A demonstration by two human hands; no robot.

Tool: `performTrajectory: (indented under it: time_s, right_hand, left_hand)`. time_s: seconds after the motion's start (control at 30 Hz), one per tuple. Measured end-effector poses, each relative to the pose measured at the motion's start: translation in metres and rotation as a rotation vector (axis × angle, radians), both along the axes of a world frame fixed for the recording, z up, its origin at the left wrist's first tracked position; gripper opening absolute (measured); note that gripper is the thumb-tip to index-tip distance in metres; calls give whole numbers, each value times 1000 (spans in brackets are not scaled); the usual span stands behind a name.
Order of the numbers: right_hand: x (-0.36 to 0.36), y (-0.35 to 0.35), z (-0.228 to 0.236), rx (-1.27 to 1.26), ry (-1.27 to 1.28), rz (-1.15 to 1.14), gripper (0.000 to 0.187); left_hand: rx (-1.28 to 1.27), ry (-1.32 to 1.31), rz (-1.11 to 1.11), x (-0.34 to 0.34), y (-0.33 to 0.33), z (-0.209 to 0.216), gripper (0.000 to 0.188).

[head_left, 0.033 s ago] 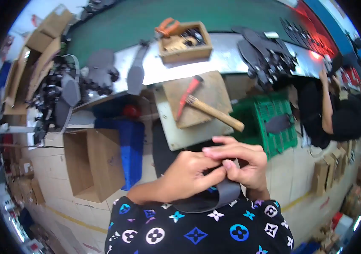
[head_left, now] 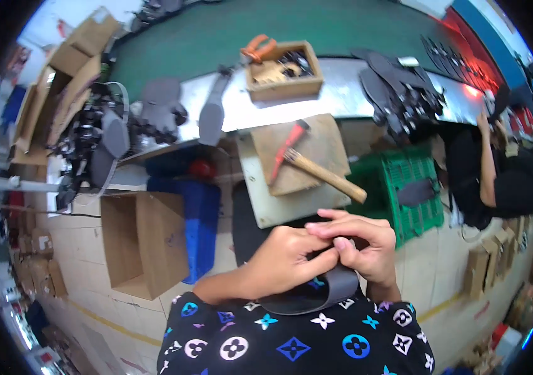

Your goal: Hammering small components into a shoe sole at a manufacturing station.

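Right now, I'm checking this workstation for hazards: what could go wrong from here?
The hammer lies with its handle jutting past the wooden board, near the right hand; a bump might knock it off. The fingers of the left hand and right hand meet closely at the dark grey piece, so a slip could pinch one. The orange-handled tool at the box's corner might fall if jostled.

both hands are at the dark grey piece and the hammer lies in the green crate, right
No, the head view shows the hammer on the brown board, not in the green crate; the left hand and right hand are at the dark grey piece.
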State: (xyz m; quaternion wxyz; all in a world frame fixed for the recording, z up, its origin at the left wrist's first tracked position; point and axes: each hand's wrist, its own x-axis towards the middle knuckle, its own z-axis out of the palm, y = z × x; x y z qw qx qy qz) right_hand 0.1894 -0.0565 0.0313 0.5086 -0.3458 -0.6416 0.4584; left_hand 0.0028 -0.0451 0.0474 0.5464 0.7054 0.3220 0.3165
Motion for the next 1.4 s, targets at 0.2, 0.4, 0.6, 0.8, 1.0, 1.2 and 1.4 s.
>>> performTrajectory:
  time_s: [0.2,0.4,0.6,0.8,1.0,1.2,1.4]
  right_hand:
    - [-10,17,-34,-423,269,108,39]
    - [40,25,-47,-322,285,-383,34]
    - [87,22,-73,-253,369,-806,31]
    - [139,50,-107,-158,247,-941,30]
    - [257,180,-83,126,-387,-1294,39]
    - [386,301,-128,-251,-883,-1167,42]
    - [331,302,-45,326,-1038,-1316,21]
  left_hand:
    - [-61,119,235,-3,21,-11,18]
    - [487,154,1170,-75,114,-5,30]
    - [720,434,1351,-154,207,-49,30]
    - [568,923,1007,-186,221,-136,31]
    - [496,904,996,-134,168,-116,20]
    - [448,527,788,-114,117,-119,16]
    - [331,659,898,-124,54,-105,13]
